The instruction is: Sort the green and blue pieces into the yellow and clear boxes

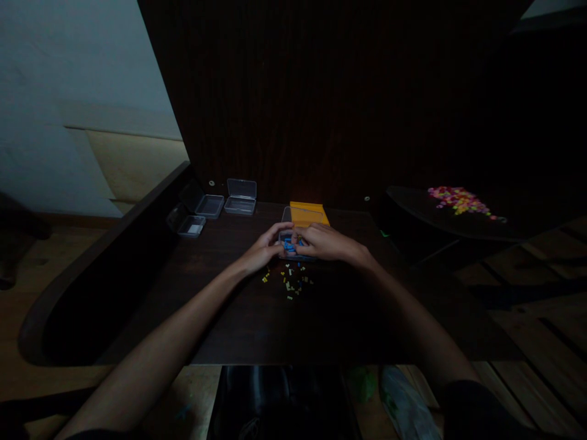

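A small clear plastic box holding blue pieces sits on the dark table, partly hidden by both hands. My left hand is curved around the box's left side, with its thumb and fingers against the rim. From the right, my right hand reaches over the box, its fingers bent down among the blue pieces; what they pinch is too small and dark to make out. Just in front of the box, small yellowish pieces lie scattered with a few blue ones.
Behind the hands lies a yellow-orange case. Open clear boxes stand at the back left, one with a white piece inside. A heap of pink, red and yellow pieces rests on a dark surface at right. A raised board borders the left.
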A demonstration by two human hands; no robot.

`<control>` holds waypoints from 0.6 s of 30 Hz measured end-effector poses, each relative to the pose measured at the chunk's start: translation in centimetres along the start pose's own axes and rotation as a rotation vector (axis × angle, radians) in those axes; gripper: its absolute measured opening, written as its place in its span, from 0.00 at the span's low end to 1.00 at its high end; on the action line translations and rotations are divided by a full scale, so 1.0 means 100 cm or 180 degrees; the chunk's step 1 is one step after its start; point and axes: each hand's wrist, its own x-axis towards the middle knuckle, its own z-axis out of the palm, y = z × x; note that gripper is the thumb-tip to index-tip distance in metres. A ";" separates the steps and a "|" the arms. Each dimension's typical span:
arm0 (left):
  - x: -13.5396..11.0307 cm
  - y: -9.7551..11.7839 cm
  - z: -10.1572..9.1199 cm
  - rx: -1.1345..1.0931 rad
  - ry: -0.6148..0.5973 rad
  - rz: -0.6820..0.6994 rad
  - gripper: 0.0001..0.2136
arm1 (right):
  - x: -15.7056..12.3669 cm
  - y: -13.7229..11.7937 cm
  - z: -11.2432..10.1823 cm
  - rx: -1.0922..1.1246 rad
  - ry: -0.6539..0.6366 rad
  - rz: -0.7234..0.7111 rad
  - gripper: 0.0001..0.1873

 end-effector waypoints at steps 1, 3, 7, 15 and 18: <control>0.000 0.000 0.000 -0.0008 0.0000 0.0005 0.29 | 0.000 0.001 -0.001 0.0042 0.0006 -0.0007 0.15; 0.000 0.001 0.001 -0.0041 -0.0011 0.0010 0.29 | -0.001 0.002 -0.002 0.0052 0.0038 0.0000 0.14; 0.000 0.002 0.002 -0.0043 -0.0045 0.0006 0.29 | -0.002 0.004 -0.001 -0.0014 0.0038 0.0051 0.14; 0.000 0.000 0.000 0.0024 -0.0113 0.0026 0.30 | -0.002 0.003 -0.002 -0.0052 0.0050 0.0016 0.13; -0.001 0.001 0.001 0.0010 -0.0117 0.0024 0.29 | -0.004 0.002 -0.005 -0.0085 0.0093 0.0034 0.13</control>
